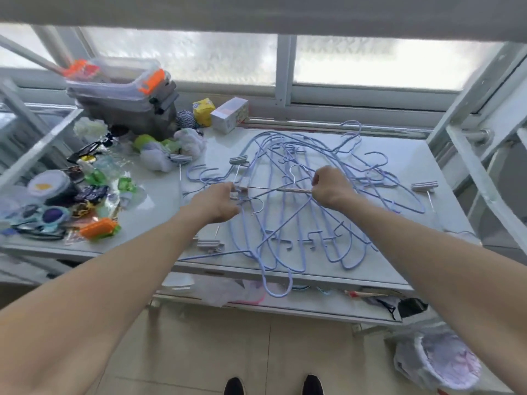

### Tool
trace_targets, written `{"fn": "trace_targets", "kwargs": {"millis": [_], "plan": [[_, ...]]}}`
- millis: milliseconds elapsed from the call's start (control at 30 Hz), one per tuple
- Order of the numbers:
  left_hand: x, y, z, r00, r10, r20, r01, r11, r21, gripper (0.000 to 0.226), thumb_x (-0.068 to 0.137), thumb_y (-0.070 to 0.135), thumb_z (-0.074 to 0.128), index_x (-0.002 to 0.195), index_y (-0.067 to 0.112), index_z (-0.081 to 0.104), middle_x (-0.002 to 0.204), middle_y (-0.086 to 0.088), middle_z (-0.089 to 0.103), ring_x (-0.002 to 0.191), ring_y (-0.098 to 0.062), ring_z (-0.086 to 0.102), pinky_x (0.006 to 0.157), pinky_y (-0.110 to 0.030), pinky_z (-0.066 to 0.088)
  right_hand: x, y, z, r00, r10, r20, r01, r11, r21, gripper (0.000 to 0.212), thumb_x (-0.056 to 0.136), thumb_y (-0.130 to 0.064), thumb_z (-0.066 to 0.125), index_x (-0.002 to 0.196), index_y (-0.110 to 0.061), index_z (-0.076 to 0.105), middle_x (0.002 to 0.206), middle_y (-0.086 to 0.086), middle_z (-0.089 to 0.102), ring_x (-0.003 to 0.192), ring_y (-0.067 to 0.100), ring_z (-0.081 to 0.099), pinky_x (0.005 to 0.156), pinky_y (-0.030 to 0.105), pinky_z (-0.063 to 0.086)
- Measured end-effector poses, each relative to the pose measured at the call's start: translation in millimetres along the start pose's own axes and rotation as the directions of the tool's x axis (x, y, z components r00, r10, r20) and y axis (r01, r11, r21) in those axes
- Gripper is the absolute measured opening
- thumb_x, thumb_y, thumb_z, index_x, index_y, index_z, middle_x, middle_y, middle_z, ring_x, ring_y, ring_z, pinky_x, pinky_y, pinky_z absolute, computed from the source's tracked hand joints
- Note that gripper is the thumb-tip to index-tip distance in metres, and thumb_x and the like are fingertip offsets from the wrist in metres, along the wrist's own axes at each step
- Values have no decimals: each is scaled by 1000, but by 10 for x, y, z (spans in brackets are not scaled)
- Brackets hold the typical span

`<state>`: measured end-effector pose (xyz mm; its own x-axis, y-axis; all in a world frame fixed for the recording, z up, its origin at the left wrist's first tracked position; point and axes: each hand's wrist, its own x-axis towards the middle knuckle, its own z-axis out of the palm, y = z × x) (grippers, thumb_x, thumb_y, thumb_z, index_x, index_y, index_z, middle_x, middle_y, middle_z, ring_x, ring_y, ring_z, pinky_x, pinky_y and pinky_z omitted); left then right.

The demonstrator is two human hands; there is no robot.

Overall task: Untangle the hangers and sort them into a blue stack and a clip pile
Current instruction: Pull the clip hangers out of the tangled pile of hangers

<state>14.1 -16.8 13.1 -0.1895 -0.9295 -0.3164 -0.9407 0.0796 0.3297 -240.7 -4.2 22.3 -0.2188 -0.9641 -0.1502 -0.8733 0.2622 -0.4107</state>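
A tangle of several light blue wire hangers (302, 223) is spread over the white table (399, 263). One blue hanger droops over the front edge. A metal clip hanger (285, 190) with a silver hook lies across the tangle's middle. My left hand (216, 202) grips its left end by the clip, and my right hand (330, 185) grips its bar at the right. More grey clips sit apart: one at the left (181, 158), one above the tangle's left side (237, 160), one at the front (208, 244), one at the right (424, 186).
Clutter fills the table's left side: a clear box with orange latches (119, 81), bags, small toys (51, 215), a yellow packet (203, 111) and a white carton (229, 114). A window frame runs behind. A lower shelf (285, 303) and a bagged bundle (439, 360) sit below.
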Motion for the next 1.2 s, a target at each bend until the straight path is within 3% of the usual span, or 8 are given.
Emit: {"fn": "trace_targets", "kwargs": {"millis": [200,367,567,733,1000,1200], "plan": [[78,-522,37,999,-47,17,47,999,-22,55,85,34,60,136,21,46,138,-6,53,124,-26,52,102,-38,43,136,-340,422,995,-37,91,49,990,-129,41,84,-8,54,125,-7,52,124,19,57,116,36,53,94,39,46],[175,-815,67,997,-74,35,79,987,-143,49,84,23,60,131,16,52,130,-8,57,117,-25,55,102,-35,43,148,-437,604,997,-11,75,22,990,-141,31,82,-7,56,111,-15,61,120,14,58,116,33,54,93,38,43],[285,-947,94,995,-99,-15,93,970,-225,45,83,22,59,127,15,55,122,-6,59,103,-21,54,97,-32,43,159,-440,637,990,-89,113,96,994,-60,20,78,0,56,85,-16,66,98,11,64,92,30,63,73,31,50],[285,-899,45,996,-86,-5,83,969,-231,46,84,22,61,129,15,54,126,-6,57,113,-23,54,100,-32,42,194,-453,565,989,-150,11,150,988,-37,20,87,-1,54,96,-10,69,106,13,65,94,33,62,80,35,53],[242,-737,-26,998,-58,-14,54,972,-230,44,84,21,62,127,16,55,126,-7,57,111,-23,55,102,-35,43,208,-539,428,968,-234,-96,239,970,44,20,86,4,55,95,-7,69,91,12,57,81,29,59,70,30,48],[176,-571,-61,999,-31,-8,28,977,-210,46,86,21,60,131,16,52,129,-6,55,115,-22,53,105,-35,41,140,-682,336,932,-345,-113,348,937,13,32,82,12,57,105,-7,69,104,16,55,91,31,61,85,42,52]]}}
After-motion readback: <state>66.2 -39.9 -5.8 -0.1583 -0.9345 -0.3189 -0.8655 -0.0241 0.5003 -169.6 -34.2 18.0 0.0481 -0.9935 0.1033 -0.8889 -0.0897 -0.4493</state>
